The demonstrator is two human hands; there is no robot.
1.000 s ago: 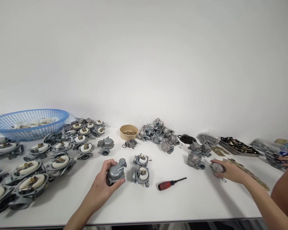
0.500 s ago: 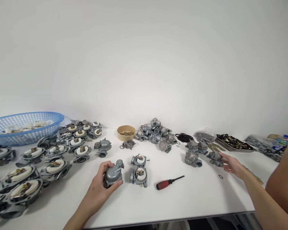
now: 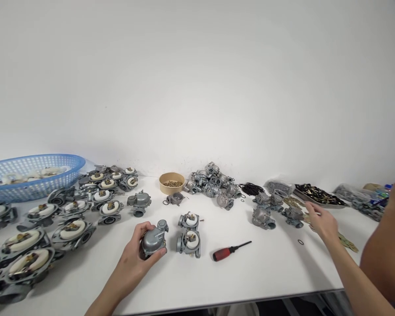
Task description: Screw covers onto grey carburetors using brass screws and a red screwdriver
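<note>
My left hand [image 3: 136, 252] is wrapped round a grey metal carburetor [image 3: 154, 239], its rounded bowl facing up. To its right, two open carburetors with white floats [image 3: 191, 239] stand one behind the other. My right hand [image 3: 322, 224] is over the table at the right, its fingers apart and partly hidden. Just left of it sits a carburetor [image 3: 293, 216], apart from the fingers. Thin brass-coloured pieces [image 3: 347, 242] lie beside the wrist. A black rubber ring [image 3: 300, 242] is on the table below the hand.
A red-handled screwdriver [image 3: 223, 253] lies in front. Many open carburetors [image 3: 74, 230] and a blue basket [image 3: 62, 160] fill the left. At the back are a tan bowl of small brass parts [image 3: 163, 186], a carburetor pile [image 3: 212, 182] and a tray [image 3: 317, 195]. Another person's arm [image 3: 383, 254] is far right.
My right hand has moved off the right-hand carburetor, a little to the right. My left hand still holds its carburetor. The whole view has shifted slightly.
</note>
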